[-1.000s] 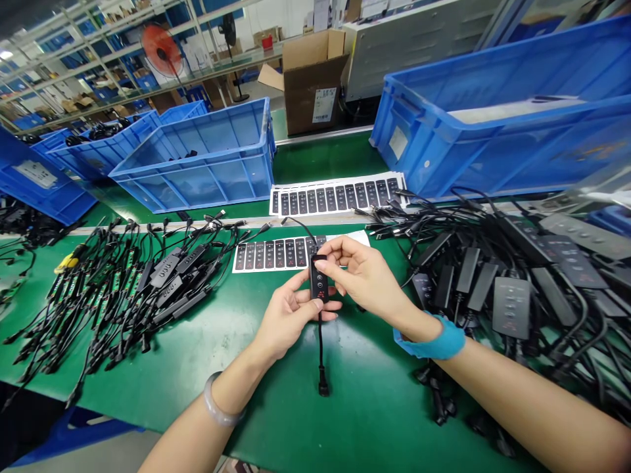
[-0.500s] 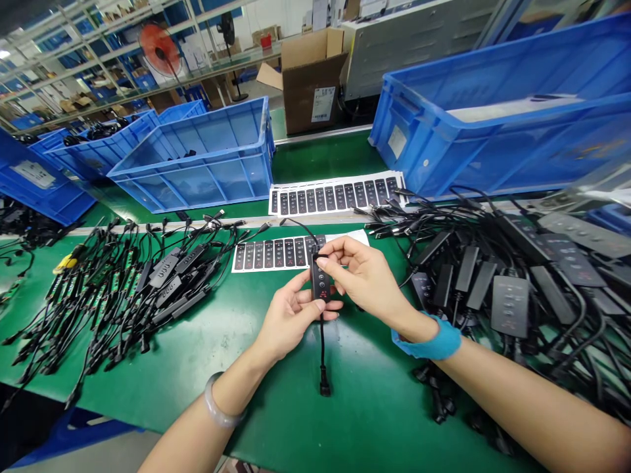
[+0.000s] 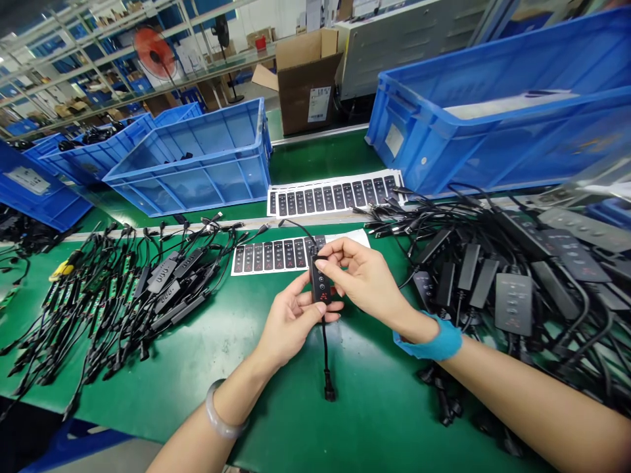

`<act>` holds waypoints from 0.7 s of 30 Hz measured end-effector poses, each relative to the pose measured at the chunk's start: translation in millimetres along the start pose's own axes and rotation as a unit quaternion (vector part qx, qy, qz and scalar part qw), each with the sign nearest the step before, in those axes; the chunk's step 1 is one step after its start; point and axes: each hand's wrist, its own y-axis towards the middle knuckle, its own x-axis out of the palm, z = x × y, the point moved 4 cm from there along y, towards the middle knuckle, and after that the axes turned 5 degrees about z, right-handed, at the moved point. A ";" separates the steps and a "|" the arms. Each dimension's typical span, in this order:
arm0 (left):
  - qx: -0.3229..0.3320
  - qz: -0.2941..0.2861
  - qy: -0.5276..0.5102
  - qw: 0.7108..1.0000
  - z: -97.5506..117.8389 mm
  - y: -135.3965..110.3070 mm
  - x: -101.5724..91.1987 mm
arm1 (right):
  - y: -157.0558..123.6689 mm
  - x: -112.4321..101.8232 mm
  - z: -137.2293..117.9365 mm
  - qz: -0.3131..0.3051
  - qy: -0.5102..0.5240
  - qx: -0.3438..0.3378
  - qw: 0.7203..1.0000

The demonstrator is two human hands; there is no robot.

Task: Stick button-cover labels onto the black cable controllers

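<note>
Both hands hold a small black inline cable controller (image 3: 321,284) with round buttons and a red mark on its face. My left hand (image 3: 294,320) grips its lower end, thumb on the front near the red mark. At the upper end, my right hand (image 3: 359,272) pinches the controller, its thumb pressed on the face. A cable with a black connector (image 3: 329,386) hangs from the bottom, and another cable runs out of the top. Just behind the hands lies a white sheet of black button labels (image 3: 269,257), partly covered by the controller and my right hand.
More label sheets (image 3: 335,197) lie farther back. Cabled circuit boards (image 3: 101,289) and black controllers (image 3: 172,279) are heaped at left, with finished-looking controllers (image 3: 513,303) piled at right. Blue bins (image 3: 197,177) and a cardboard box (image 3: 308,92) stand behind on the green table (image 3: 197,374).
The view has shifted slightly. Both hands keep the same grip on the controller, and its hanging connector has swung a little to the right.
</note>
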 end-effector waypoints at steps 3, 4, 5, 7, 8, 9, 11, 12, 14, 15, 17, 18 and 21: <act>0.007 -0.010 -0.005 1.000 -0.5 -0.4 0.6 | -0.5 0.4 -0.9 0.007 -0.001 -0.001 1.000; 0.009 -0.012 -0.007 1.000 -1.0 -0.3 0.6 | -0.7 0.3 -1.2 0.010 -0.002 -0.001 1.000; 0.011 -0.015 -0.008 1.000 -1.7 -0.1 0.5 | -0.9 0.2 -1.3 0.013 -0.005 0.000 1.000; 0.015 -0.016 -0.010 1.000 -3.4 0.8 0.1 | -0.9 0.0 -0.4 0.014 -0.010 0.002 1.000; 0.016 -0.015 -0.011 1.000 -4.1 1.4 -0.4 | -0.6 -0.3 0.6 0.013 -0.012 0.002 1.000; 0.019 -0.013 -0.010 1.000 -4.7 2.0 -0.9 | 0.0 -0.7 1.8 0.012 -0.013 0.000 1.000; 0.021 -0.006 -0.007 1.000 -5.4 3.1 -2.0 | 2.0 -1.9 5.0 0.012 -0.015 -0.006 1.000; 0.020 -0.002 -0.003 1.000 -5.6 3.6 -2.7 | 3.3 -2.4 7.0 0.010 -0.018 -0.007 1.000; 0.016 0.005 0.003 1.000 -5.5 4.7 -4.1 | 5.5 -2.5 11.3 -0.007 -0.026 -0.002 1.000; 0.016 0.006 0.006 1.000 -5.1 5.2 -4.7 | 6.1 -1.7 13.0 -0.024 -0.030 0.001 0.999; 0.019 0.006 0.008 1.000 -3.5 6.3 -5.9 | 5.6 1.5 15.1 -0.073 -0.028 0.006 0.997; 0.020 0.003 0.009 1.000 -2.6 6.8 -6.4 | 4.7 3.4 15.6 -0.099 -0.023 0.009 0.995; 0.019 -0.006 0.015 1.000 -1.2 7.8 -6.9 | 1.4 7.9 16.5 -0.151 -0.015 0.015 0.988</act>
